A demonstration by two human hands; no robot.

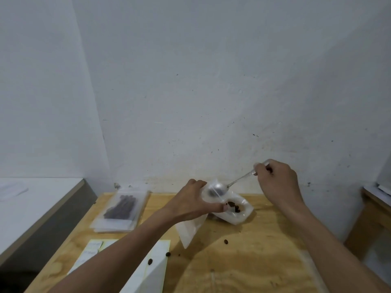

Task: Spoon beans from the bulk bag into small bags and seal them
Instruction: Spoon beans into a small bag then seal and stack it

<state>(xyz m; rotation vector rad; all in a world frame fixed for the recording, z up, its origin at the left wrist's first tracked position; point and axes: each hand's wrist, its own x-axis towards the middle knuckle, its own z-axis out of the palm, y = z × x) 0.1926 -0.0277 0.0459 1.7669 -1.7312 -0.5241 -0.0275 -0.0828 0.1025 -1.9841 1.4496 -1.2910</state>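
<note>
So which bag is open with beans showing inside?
The white bag lying just right of the left hand, under the spoon. The clear bags at left lie flat in a stack.

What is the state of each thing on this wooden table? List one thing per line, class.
Left hand: grips the small clear plastic bag, mouth held open.
Right hand: pinches the silver metal spoon, bowl at the bag's mouth.
White bulk bag: open, lying down, beans showing.
Stack of clear flat bags: lying flat.
Loose brown beans: spilled.

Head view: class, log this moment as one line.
left hand: holds small bag | right hand: grips spoon over bulk bag | loose beans on table
</note>
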